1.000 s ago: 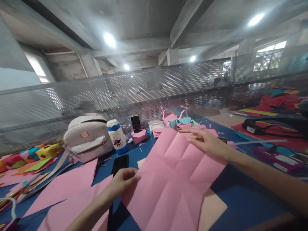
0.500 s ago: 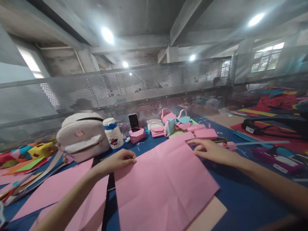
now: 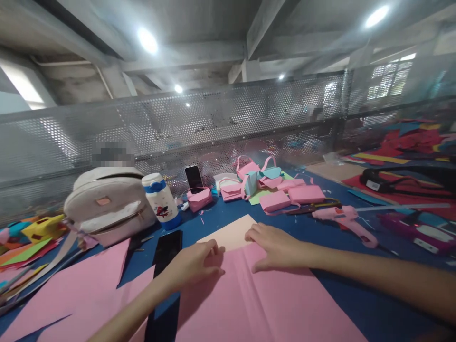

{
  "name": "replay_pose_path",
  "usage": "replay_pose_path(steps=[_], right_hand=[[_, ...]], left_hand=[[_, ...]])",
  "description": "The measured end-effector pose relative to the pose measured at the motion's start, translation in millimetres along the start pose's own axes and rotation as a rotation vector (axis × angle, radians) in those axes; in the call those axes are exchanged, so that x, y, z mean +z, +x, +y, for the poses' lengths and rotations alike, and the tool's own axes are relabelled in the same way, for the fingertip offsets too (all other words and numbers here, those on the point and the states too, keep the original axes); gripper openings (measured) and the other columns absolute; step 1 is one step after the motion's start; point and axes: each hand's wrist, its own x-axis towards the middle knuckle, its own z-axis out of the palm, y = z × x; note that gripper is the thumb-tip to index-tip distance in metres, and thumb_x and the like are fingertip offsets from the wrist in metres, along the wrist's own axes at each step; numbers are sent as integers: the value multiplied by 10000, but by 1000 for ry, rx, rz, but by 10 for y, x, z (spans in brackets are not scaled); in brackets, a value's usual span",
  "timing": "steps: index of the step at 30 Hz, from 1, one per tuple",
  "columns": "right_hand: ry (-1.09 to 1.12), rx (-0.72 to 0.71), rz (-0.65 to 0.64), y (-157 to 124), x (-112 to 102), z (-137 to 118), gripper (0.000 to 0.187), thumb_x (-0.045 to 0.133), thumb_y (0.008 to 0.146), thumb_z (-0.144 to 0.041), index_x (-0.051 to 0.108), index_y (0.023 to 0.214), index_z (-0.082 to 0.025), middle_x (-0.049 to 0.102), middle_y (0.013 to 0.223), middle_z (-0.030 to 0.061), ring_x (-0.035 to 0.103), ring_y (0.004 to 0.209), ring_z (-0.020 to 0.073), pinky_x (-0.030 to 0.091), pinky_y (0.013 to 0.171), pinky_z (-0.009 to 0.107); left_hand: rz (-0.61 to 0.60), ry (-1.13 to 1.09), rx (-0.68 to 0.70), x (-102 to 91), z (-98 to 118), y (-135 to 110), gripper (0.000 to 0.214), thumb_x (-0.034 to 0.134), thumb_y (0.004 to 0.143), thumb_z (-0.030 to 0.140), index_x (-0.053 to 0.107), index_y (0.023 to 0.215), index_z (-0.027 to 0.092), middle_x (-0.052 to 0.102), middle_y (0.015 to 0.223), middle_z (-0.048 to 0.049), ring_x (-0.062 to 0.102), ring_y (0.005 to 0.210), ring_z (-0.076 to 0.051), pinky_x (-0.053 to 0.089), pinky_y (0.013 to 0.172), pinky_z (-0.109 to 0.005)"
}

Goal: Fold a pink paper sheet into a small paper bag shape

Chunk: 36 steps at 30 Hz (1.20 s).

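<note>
A creased pink paper sheet point(image 3: 228, 304) lies over a cream-coloured sheet point(image 3: 235, 228), which shows beyond its far edge. My left hand point(image 3: 204, 263) rests at the far left part of the pink paper, fingers bent and thumb apart from them. At the far edge, my right hand point(image 3: 278, 247) has its fingers over the cream sheet and its thumb on the pink paper, with a gap between. Neither hand visibly pinches the sheet. Partly behind my left hand is a flat black phone-like object point(image 3: 167, 247).
A white backpack point(image 3: 110, 204), a bottle point(image 3: 162, 202) and an upright phone point(image 3: 194, 179) stand behind. Several small paper bags point(image 3: 274, 202) lie further right, near a pink glue gun point(image 3: 345, 218). More pink sheets point(image 3: 81, 280) lie left on the blue table point(image 3: 331, 294).
The pink paper has come down and nearer, uncovering the cream sheet's far corner. Both hands have moved inward over it, their pinch loosened. The view has shifted slightly.
</note>
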Motion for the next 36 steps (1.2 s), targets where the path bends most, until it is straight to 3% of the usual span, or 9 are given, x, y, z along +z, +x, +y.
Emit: replay_pose_path(steps=[6, 11, 14, 19, 21, 23, 26, 31, 36], right_hand=[[32, -75, -64, 196, 6, -18, 563, 771, 616, -503, 591, 1040, -180, 622, 1032, 73, 567, 937, 259, 405, 672, 294], [-12, -50, -118, 180, -152, -16, 190, 722, 692, -332, 629, 800, -206, 662, 820, -6, 582, 742, 176, 260, 526, 245], [-83, -110, -39, 143, -197, -29, 22, 630, 774, -190, 613, 761, -191, 668, 779, 3, 591, 714, 164, 264, 535, 253], [-55, -269, -18, -12, -12, -111, 267, 447, 885, -58, 642, 1034, -164, 708, 1008, 76, 638, 951, 206, 440, 789, 300], [-11, -342, -33, -111, 89, -134, 358, 416, 911, -68, 592, 1213, -148, 665, 1194, 113, 599, 1111, 210, 432, 949, 338], [12, -358, -44, -214, 142, -149, 444, 437, 942, -157, 476, 1382, -109, 510, 1410, 173, 482, 1292, 245, 360, 1080, 398], [82, -246, -157, -342, 99, -177, 655, 526, 946, -395, 319, 1492, -97, 290, 1534, 202, 277, 1427, 301, 235, 1170, 473], [179, -85, -293, -506, -47, -140, 846, 518, 908, -572, 165, 1523, -111, 92, 1574, 172, 98, 1467, 296, 143, 1196, 495], [198, 39, -266, -770, 41, 136, 858, 487, 890, -637, 129, 1525, -185, 51, 1589, 128, 37, 1459, 333, 74, 1175, 568]], left_hand=[[29, 6, 16, 79, 250, 144, 360, 773, 634, 328, 620, 936, 208, 670, 888, -4, 589, 794, -204, 346, 617, -252], [69, 42, 35, 52, 329, 196, 36, 641, 720, 182, 628, 751, 194, 645, 744, 5, 556, 685, -167, 272, 571, -262], [114, 156, 94, 69, 356, 159, 110, 589, 798, 193, 592, 688, 189, 647, 748, -11, 557, 668, -167, 279, 595, -279], [199, 325, 174, 272, 373, 34, 65, 550, 825, 171, 609, 824, 198, 673, 830, -42, 615, 748, -219, 391, 682, -326], [199, 339, 237, 380, 367, -44, 200, 542, 792, 127, 634, 955, 196, 700, 969, -70, 645, 866, -246, 449, 769, -359], [205, 373, 289, 473, 361, -132, 368, 506, 784, 86, 626, 1116, 187, 679, 1170, -104, 643, 1027, -268, 466, 894, -399], [190, 467, 287, 545, 358, -265, 488, 456, 843, 112, 545, 1322, 132, 541, 1381, -168, 556, 1229, -318, 417, 1031, -486], [58, 462, 288, 492, 252, -481, 698, 423, 936, 557, 370, 1468, 109, 324, 1488, -186, 404, 1353, -347, 398, 1067, -496], [195, 490, 236, 506, -73, -716, 726, 419, 919, 618, 328, 1482, 167, 358, 1480, -153, 442, 1332, -332, 317, 1120, -501]])
